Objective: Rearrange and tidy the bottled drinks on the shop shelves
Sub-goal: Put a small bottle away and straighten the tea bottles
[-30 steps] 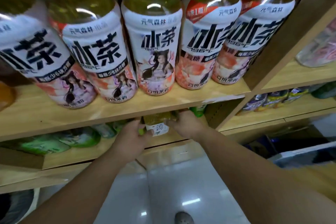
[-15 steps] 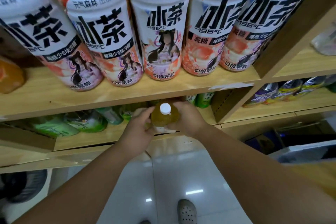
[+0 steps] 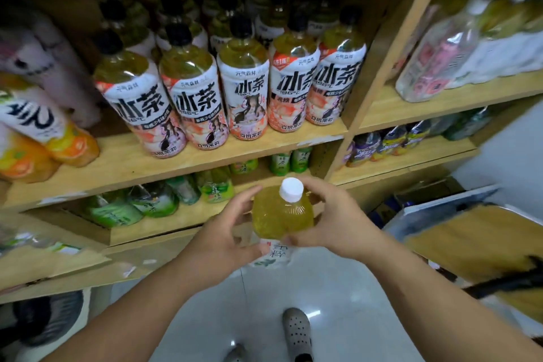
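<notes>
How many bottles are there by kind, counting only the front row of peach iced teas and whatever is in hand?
Peach iced tea bottles, front row: 5
White-capped yellow tea bottle, gripped by the left hand and the right hand: 1
Total: 6

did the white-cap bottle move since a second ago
Yes. The bottle has come out of the lower shelf, toward the person, and is now in front of its edge.
</notes>
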A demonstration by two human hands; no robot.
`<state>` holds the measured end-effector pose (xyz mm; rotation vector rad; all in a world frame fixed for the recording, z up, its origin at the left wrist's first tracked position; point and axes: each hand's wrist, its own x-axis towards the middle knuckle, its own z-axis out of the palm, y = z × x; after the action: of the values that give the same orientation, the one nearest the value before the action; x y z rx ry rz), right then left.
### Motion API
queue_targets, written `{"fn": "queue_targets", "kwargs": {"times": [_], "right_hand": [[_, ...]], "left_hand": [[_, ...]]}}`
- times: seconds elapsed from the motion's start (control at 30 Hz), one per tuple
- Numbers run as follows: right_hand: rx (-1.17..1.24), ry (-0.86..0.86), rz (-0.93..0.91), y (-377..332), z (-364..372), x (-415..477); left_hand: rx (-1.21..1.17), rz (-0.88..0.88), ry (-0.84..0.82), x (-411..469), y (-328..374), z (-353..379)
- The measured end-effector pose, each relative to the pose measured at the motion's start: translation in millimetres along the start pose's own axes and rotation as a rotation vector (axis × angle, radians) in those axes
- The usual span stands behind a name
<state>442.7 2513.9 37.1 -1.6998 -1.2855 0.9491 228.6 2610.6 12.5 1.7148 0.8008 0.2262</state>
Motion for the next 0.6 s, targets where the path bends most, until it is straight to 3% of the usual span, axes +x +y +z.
{"fn": "queue_targets", "kwargs": {"times": [0.2,0.6], "right_hand": [[0.028,0.185,-0.018,-39.1,-26.8,-75.2],[0.098,0.317,-0.106,-60.2,-153.9,-111.0]], "left_hand": [[0.003,0.116,-0.102,-34.5,65.1,21.5],[-0.055,0.271,0.004,6.8,188.3,95.6]]}}
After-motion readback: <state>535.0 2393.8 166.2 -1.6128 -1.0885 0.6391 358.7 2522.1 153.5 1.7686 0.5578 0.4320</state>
